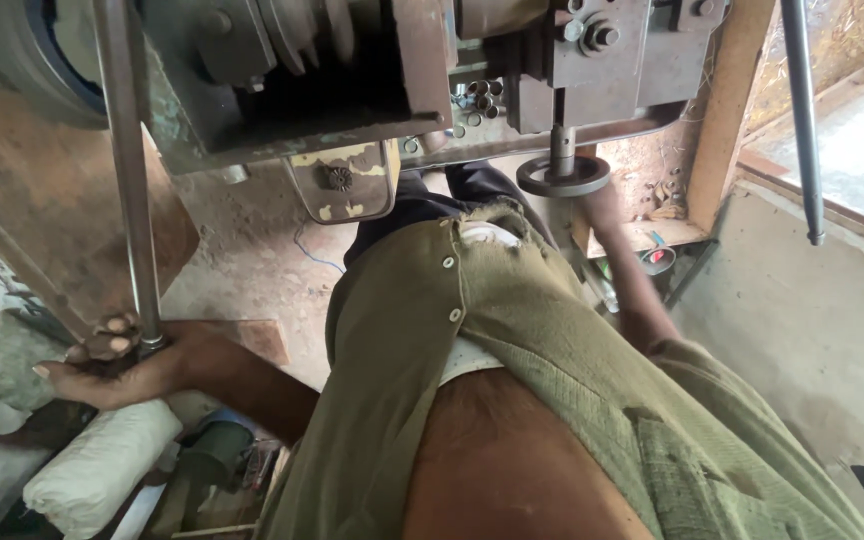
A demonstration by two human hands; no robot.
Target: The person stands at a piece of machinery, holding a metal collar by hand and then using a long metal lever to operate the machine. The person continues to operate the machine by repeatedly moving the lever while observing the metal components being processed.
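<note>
Left hand (112, 360) wraps closed around the lower end of a long metal lever (130, 170), steadying it; right hand (600, 205) reaches the small handwheel (563, 177) beneath the machine (352, 70), its grip hidden.

Left hand (102, 365): arm extended low and outward, forearm bare, palm turned up, fingers (117, 325) curled closed around a thin upright metal rod (132, 200) at its lower end. Right hand (602, 205): arm reaching forward and up, sleeve to the elbow, forearm bare; hand sits just below a small round handwheel (563, 176), mostly hidden, grip not discernible.
</note>
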